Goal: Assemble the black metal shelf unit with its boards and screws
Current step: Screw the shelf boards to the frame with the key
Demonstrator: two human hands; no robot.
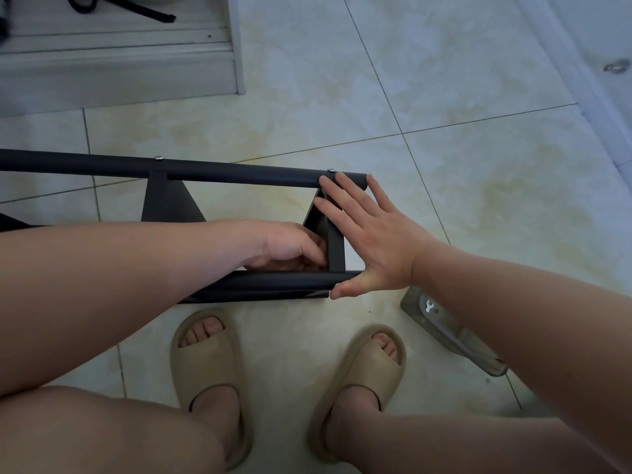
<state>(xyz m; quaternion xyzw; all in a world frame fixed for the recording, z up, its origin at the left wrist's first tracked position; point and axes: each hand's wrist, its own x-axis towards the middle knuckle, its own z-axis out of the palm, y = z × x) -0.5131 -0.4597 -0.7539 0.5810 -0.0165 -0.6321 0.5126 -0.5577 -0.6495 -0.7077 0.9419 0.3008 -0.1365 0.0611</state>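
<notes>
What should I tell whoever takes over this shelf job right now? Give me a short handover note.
Right hand: open, fingers spread on the far tube, thumb at the end of the near tube, steadying the frame.
Left hand: inside the frame beside the end bracket, fingers curled; whether it holds anything is hidden.
Things: the frame lies on the tile floor; a clear bag with a small wrench lies by the right forearm.
Done: two screws sit in the far tube.
Left: probably fastening the end bracket to the near tube; no boards in view.
</notes>
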